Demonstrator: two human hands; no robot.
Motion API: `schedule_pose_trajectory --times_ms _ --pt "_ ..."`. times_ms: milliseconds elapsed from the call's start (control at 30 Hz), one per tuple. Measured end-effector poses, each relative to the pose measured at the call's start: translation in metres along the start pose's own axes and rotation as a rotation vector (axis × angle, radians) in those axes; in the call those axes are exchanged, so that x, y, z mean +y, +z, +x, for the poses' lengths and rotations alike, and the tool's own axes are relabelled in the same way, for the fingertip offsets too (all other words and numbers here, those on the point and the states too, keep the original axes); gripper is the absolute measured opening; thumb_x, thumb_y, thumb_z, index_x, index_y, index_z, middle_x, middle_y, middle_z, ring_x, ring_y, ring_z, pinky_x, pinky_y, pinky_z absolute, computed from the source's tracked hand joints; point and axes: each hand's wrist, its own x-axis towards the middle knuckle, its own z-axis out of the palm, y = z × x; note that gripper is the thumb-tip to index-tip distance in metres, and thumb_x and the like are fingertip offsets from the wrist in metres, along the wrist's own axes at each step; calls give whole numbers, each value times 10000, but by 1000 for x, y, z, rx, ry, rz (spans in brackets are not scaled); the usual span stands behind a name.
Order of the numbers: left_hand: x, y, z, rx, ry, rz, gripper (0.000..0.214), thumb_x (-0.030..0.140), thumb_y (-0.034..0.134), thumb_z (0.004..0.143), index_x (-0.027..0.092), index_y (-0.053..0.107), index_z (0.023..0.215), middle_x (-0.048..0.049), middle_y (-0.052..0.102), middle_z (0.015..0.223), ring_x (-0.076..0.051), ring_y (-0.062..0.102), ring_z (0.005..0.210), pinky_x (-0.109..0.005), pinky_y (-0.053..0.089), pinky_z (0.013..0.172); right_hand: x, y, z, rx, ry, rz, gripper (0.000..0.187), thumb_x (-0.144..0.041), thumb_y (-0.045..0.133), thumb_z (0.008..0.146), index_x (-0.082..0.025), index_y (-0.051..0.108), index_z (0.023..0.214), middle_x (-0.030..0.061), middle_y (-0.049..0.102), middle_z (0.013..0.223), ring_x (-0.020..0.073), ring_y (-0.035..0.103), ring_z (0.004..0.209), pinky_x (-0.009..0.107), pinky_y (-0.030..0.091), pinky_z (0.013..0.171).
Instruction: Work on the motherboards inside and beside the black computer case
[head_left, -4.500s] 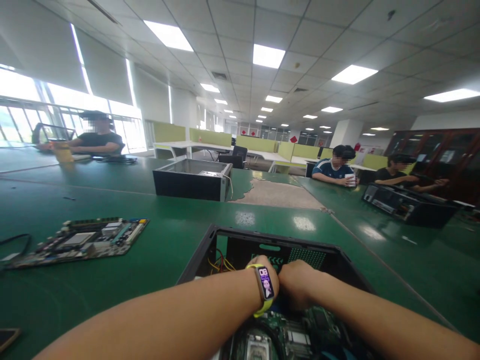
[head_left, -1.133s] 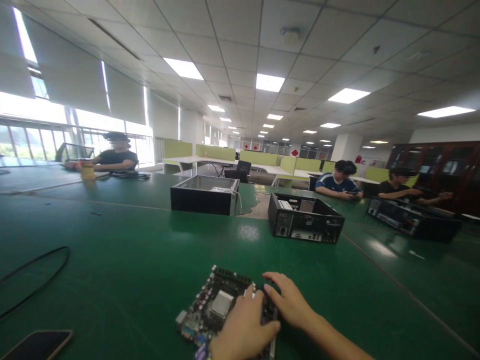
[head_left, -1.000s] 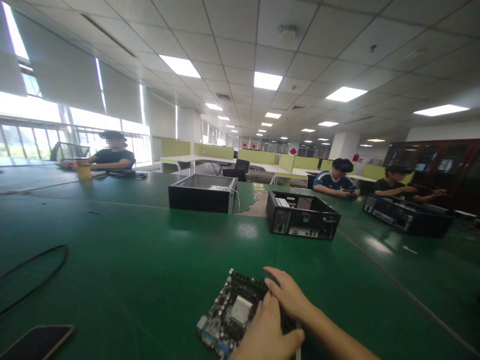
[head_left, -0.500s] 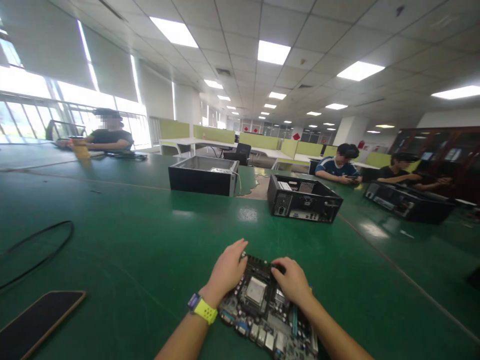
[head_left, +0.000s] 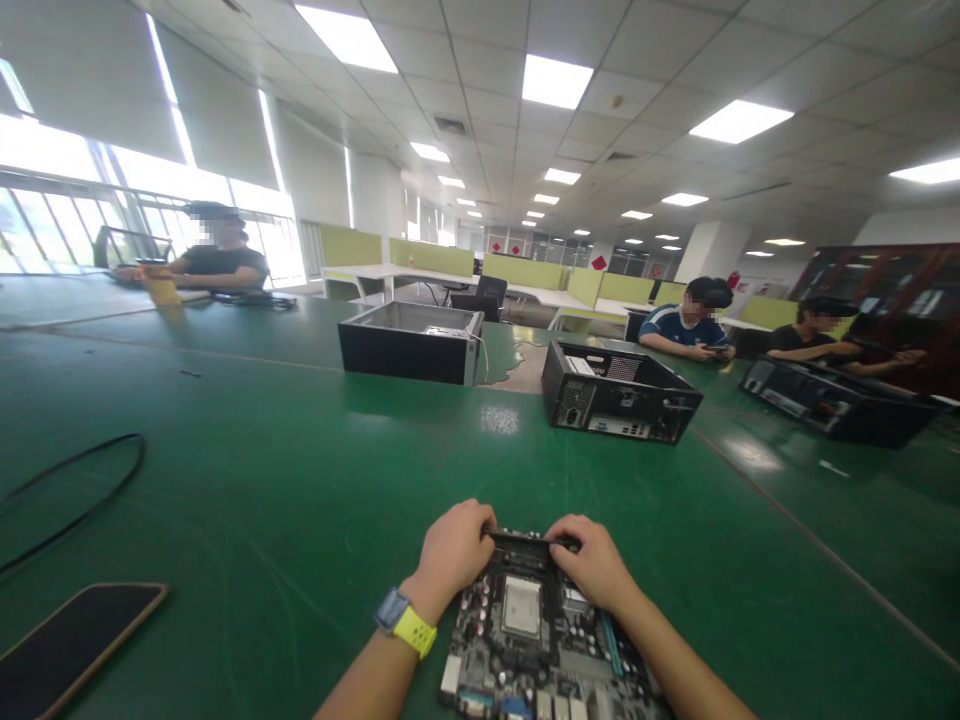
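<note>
A motherboard (head_left: 495,660) lies on the green table below my hands, its silver processor (head_left: 522,607) facing up and its metal port blocks towards me. Along its far edge runs a long, thin dark strip that looks like a memory stick (head_left: 523,543). My left hand (head_left: 456,550), with a yellow-banded watch (head_left: 405,620) on the wrist, pinches the strip's left end. At the right end, my right hand (head_left: 592,562) is closed with thumb and fingers together. Whether the strip sits in its slot or just above it, I cannot tell.
Two open computer cases, one (head_left: 412,345) and another (head_left: 619,395), stand farther back. A third dark case (head_left: 832,400) is at right. A phone (head_left: 82,645) and a black cable (head_left: 82,525) lie left. Several people sit around the table (head_left: 300,500).
My left fingers, spread before, have curled around the strip's left end. The right hand has closed at the other end. The motherboard has turned straighter and shifted towards me.
</note>
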Motion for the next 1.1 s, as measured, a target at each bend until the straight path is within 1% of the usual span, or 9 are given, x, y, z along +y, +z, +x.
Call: schedule_pose_trajectory --times_ms 200,467,667,800,867,933,1000,1033,1100 --pt "1 -2 1 -14 -35 -18 203 196 478 737 231 650 840 -34 640 906 -187 576 882 -272 412 732 3 1 -1 10 -29 22 169 -207 524 740 -213 690 768 31 689 811 197 594 831 324 437 793" --pt "-1 -4 2 -22 -66 -46 215 200 487 733 248 647 869 -25 660 940 -194 585 883 -271 418 730 2 0 1 -12 -33 52 191 -242 539 759 -221 721 811 39 705 857 201 610 859 334 444 826" --pt "-1 -4 1 -20 -47 -37 213 204 484 727 246 636 870 -25 649 949 -195 571 894 -276 411 743 4 2 0 -8 3 12 191 -273 551 756 -226 711 848 41 703 892 213 606 889 345 444 839" --pt "-3 -3 2 -31 -30 -61 227 199 489 722 236 632 894 -32 640 939 -199 559 902 -285 413 770 2 1 -1 5 12 29 219 -348 550 789 -221 712 864 48 706 901 218 610 885 348 445 836" --pt "-2 -2 2 7 -5 -59 268 180 489 714 227 629 937 -42 626 953 -206 539 935 -294 409 809 -2 0 -1 14 22 58 261 -403 529 818 -220 710 864 47 708 900 218 612 877 342 446 823" --pt "6 -1 1 92 30 -36 318 160 489 708 218 623 991 -54 604 1013 -218 500 1007 -312 394 862 -4 -1 -1 28 27 106 312 -446 495 846 -215 705 861 43 707 897 214 615 865 330 448 807" --pt "23 -1 -5 168 80 -18 339 147 490 712 216 618 1017 -59 580 1076 -229 456 1070 -334 376 903 -3 -1 0 51 31 174 358 -475 459 868 -206 695 873 42 704 897 209 617 852 318 452 790" --pt "33 0 -10 177 118 -20 326 147 490 722 219 619 1013 -58 575 1084 -231 445 1079 -344 370 912 -2 0 1 68 37 215 380 -491 445 875 -200 690 881 45 702 896 208 618 845 315 455 782" --pt "58 4 -22 130 217 -45 264 173 493 761 229 625 983 -57 584 1058 -235 453 1058 -366 374 911 4 0 3 125 69 308 429 -530 425 877 -186 682 889 58 699 891 213 618 840 317 463 777"
